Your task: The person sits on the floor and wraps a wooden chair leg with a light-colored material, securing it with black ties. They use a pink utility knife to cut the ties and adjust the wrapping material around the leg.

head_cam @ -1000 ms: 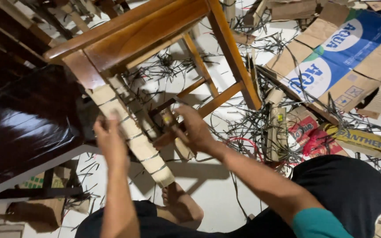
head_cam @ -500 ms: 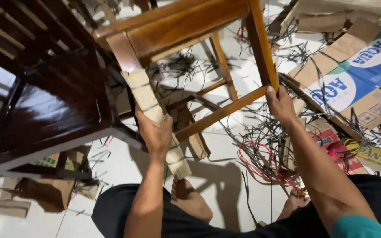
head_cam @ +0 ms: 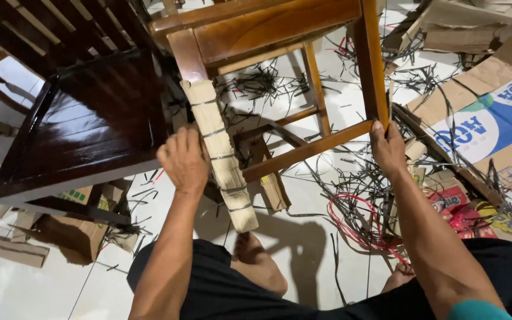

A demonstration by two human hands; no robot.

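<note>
Left hand (head_cam: pixel 184 159) grips the cardboard-wrapped leg (head_cam: pixel 220 151) of a light wooden chair (head_cam: pixel 280 29) tilted above the floor (head_cam: pixel 291 237). Right hand (head_cam: pixel 388 148) closes its fingers (head_cam: pixel 378 127) on the bare leg (head_cam: pixel 371 65) where the crossbar (head_cam: pixel 309 149) joins it. A dark chair (head_cam: pixel 84 124) stands just left.

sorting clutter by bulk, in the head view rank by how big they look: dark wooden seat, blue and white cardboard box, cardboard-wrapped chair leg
1. dark wooden seat
2. blue and white cardboard box, partly cut off by the frame edge, so unsure
3. cardboard-wrapped chair leg

Both arms extended; left hand (head_cam: pixel 185 160) curled, right hand (head_cam: pixel 388 148) gripping
</note>
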